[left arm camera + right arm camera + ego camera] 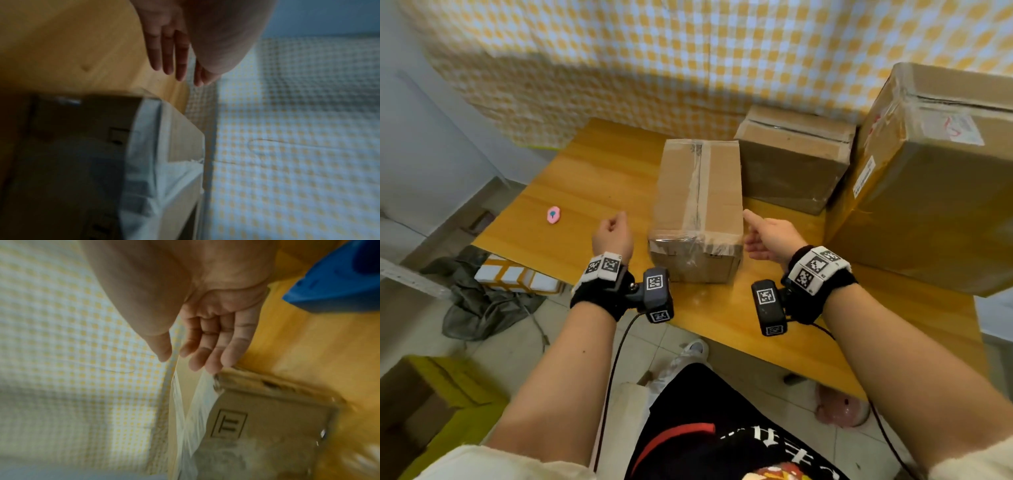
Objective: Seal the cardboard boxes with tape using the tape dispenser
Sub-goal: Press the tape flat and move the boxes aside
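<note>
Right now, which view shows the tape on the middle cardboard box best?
The head view: the tape runs along the whole top of the middle box and over its near edge. The left wrist view shows only a blurred, wrinkled stretch; the right wrist view shows a corner piece.

Your right hand [213, 331], fingers [232, 352] relaxed, hovers near the taped cardboard box [257, 426] on the tabletop [308, 353]; blue object [337, 279] beside.

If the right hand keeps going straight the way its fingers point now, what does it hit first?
Probably the taped box: the right hand is open, its forefinger aimed at the box's near right edge, almost touching. Depth is unclear; it might just graze past.
</note>
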